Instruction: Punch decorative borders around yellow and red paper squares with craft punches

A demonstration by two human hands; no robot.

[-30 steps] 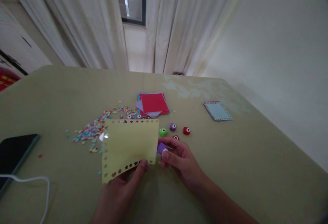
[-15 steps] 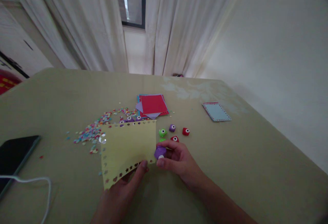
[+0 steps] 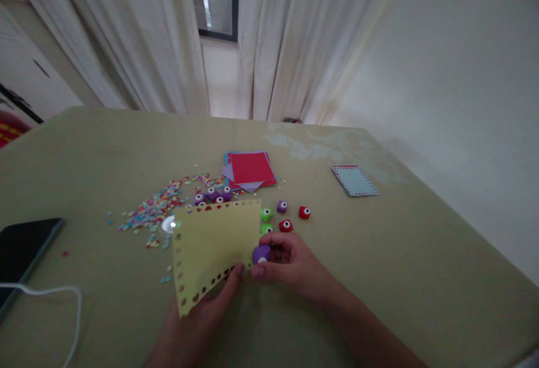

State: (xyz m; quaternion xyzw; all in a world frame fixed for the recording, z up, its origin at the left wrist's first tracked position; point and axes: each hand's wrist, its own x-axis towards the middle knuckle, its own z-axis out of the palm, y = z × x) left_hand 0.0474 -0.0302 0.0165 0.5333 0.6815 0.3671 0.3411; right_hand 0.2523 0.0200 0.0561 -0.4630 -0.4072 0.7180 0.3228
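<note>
A yellow paper sheet (image 3: 217, 241) bends upward above the table, with star, heart and other small shapes cut through its top, left and bottom borders. My left hand (image 3: 213, 306) pinches its lower edge, thumb in front and fingers mostly hidden behind. Between the thumb and fingers of my right hand (image 3: 290, 261) is a purple craft punch (image 3: 261, 254), located at the sheet's lower right edge. I cannot tell whether paper is inside its slot. Close beyond that hand lie green punches (image 3: 266, 214), red punches (image 3: 286, 225) and another purple punch (image 3: 282, 206).
More purple punches (image 3: 213, 194) stand behind the sheet, partly covered. Coloured paper confetti (image 3: 155, 210) spreads to the left. Red paper (image 3: 252, 168) tops a stack farther back, and a pale blue bordered stack (image 3: 356, 181) lies right. A phone (image 3: 25, 250) and white cable (image 3: 50, 287) are left.
The yellow sheet has shifted slightly right and tilted, uncovering more of the punches behind it. My right hand keeps the purple punch near the same edge, a little farther left.
</note>
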